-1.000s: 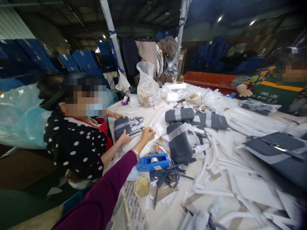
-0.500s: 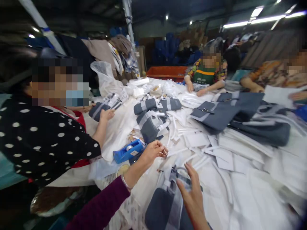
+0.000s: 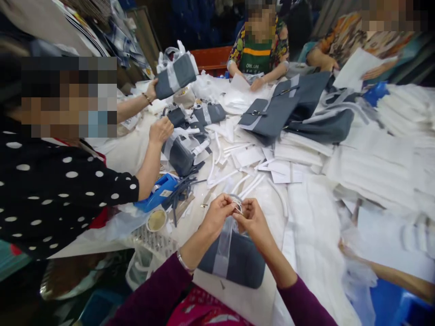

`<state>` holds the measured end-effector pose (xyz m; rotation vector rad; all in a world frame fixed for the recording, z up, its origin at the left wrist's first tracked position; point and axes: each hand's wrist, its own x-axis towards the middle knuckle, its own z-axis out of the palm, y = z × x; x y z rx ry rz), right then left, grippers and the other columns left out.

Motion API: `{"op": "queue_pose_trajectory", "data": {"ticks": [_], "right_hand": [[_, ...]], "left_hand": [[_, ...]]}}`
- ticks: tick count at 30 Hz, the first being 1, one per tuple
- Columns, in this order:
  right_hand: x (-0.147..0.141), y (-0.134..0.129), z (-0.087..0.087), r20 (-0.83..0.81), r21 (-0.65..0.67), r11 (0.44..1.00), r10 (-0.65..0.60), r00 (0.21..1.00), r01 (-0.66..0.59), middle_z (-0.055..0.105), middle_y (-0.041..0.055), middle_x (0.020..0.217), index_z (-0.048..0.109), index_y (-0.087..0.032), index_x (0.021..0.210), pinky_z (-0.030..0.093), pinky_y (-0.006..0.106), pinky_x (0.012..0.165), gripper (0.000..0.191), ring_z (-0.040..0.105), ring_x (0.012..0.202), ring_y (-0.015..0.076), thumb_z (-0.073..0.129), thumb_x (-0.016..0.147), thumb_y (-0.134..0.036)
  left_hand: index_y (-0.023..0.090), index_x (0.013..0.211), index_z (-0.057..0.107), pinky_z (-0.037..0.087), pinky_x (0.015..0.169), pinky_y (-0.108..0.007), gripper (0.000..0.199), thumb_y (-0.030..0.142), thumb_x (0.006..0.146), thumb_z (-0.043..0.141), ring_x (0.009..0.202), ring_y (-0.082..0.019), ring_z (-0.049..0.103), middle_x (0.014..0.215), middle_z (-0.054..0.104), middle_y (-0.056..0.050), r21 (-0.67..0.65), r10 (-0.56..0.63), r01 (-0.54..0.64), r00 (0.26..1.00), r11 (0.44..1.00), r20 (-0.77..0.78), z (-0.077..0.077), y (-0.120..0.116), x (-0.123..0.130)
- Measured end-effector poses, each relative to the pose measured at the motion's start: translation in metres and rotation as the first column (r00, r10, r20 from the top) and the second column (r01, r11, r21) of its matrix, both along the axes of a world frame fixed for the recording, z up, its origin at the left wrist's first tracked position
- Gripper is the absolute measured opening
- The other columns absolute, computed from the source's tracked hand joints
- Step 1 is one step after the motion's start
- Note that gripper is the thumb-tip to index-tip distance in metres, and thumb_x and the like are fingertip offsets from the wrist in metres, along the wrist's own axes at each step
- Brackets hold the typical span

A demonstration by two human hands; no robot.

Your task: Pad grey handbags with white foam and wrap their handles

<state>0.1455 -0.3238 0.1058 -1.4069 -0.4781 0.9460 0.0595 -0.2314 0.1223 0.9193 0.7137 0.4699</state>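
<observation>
A dark blue-grey handbag (image 3: 243, 258) lies in front of me on the white-covered table, a translucent wrap band (image 3: 224, 253) running across it. Just above its far edge, beside the bag's handle, my left hand (image 3: 217, 216) and my right hand (image 3: 253, 222) meet with fingertips pinched. Between them is a thin white cord (image 3: 238, 207), looped and partly hidden by the fingers. Whether the cord passes round the handle I cannot tell.
At left, a co-worker in a polka-dot top lifts another wrapped handbag (image 3: 176, 77). A blue tape dispenser (image 3: 158, 192) and a tape roll (image 3: 157, 220) lie left of my hands. More dark bags (image 3: 268, 117), white paper sheets (image 3: 249, 156) and stacked white packing (image 3: 374, 167) cover the table. Two people work opposite.
My right hand has gone from spread above the bag to pinching the cord beside my left hand. The bag now sits closer to me, turned. The left co-worker has raised a bag.
</observation>
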Motion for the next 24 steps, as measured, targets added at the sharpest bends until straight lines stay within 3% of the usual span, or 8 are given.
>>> {"op": "queue_pose_trajectory", "data": {"ticks": [4, 8, 11, 17, 21, 24], "right_hand": [[0.002, -0.015, -0.004, -0.093, -0.048, 0.999, -0.021, 0.995, 0.017, 0.048, -0.0057, 0.08, 0.04, -0.024, 0.093, 0.033, 0.022, 0.05, 0.039, 0.04, 0.055, 0.0077, 0.069, 0.067, -0.027], [0.004, -0.027, -0.012, -0.122, -0.059, 0.998, 0.009, 0.992, -0.017, 0.049, -0.0043, 0.076, 0.047, -0.021, 0.086, 0.035, 0.023, 0.057, 0.029, 0.046, 0.064, 0.0101, 0.068, 0.067, -0.027], [0.005, -0.033, -0.016, -0.144, -0.097, 0.995, 0.023, 0.989, -0.037, 0.045, -0.0049, 0.063, 0.05, -0.02, 0.077, 0.03, 0.023, 0.049, 0.017, 0.039, 0.054, 0.0094, 0.062, 0.072, -0.03], [0.009, -0.038, -0.022, -0.171, -0.128, 0.992, -0.004, 0.985, -0.018, 0.039, -0.0066, 0.053, 0.05, -0.02, 0.069, 0.019, 0.023, 0.042, 0.014, 0.03, 0.043, 0.0077, 0.06, 0.072, -0.028], [0.01, -0.04, -0.025, -0.21, -0.096, 0.995, -0.032, 0.977, 0.012, 0.041, -0.0059, 0.056, 0.052, -0.019, 0.068, 0.022, 0.024, 0.046, 0.013, 0.032, 0.049, 0.0086, 0.063, 0.071, -0.026], [0.01, -0.041, -0.027, -0.254, -0.044, 0.999, -0.028, 0.967, 0.018, 0.042, -0.0051, 0.058, 0.053, -0.019, 0.067, 0.024, 0.024, 0.051, 0.015, 0.034, 0.053, 0.0096, 0.065, 0.072, -0.028]], "left_hand": [[0.015, 0.073, 0.051, 0.044, 0.063, -0.022, 0.02, 0.023, 0.071, 0.069, 0.061, -0.009, 0.055, 0.065, 0.057, 0.002, -0.017, 0.058, -0.058, 0.998, 0.998, -0.032, -0.012, -0.01, 0.001], [0.015, 0.071, 0.052, 0.043, 0.057, -0.021, 0.024, 0.026, 0.068, 0.072, 0.059, -0.009, 0.055, 0.065, 0.057, 0.001, -0.017, 0.105, -0.106, 0.993, 0.994, -0.055, -0.017, -0.011, 0.002], [0.016, 0.07, 0.051, 0.044, 0.057, -0.022, 0.026, 0.03, 0.068, 0.073, 0.06, -0.011, 0.057, 0.067, 0.059, 0.0, 0.069, 0.116, -0.108, 0.987, 0.992, -0.115, -0.019, -0.012, 0.004], [0.018, 0.076, 0.046, 0.045, 0.054, -0.023, 0.028, 0.036, 0.074, 0.068, 0.058, -0.013, 0.06, 0.067, 0.063, 0.0, 0.215, 0.077, -0.047, 0.988, 0.976, -0.136, -0.029, -0.019, 0.008], [0.019, 0.081, 0.044, 0.045, 0.054, -0.024, 0.033, 0.043, 0.077, 0.066, 0.056, -0.013, 0.06, 0.066, 0.063, 0.0, 0.177, 0.044, -0.017, 0.988, 0.984, -0.147, -0.032, -0.025, 0.01], [0.018, 0.082, 0.045, 0.046, 0.059, -0.024, 0.033, 0.044, 0.078, 0.065, 0.06, -0.012, 0.058, 0.068, 0.061, 0.0, 0.039, -0.006, 0.011, 0.992, 0.999, -0.124, -0.032, -0.028, 0.008]]}}
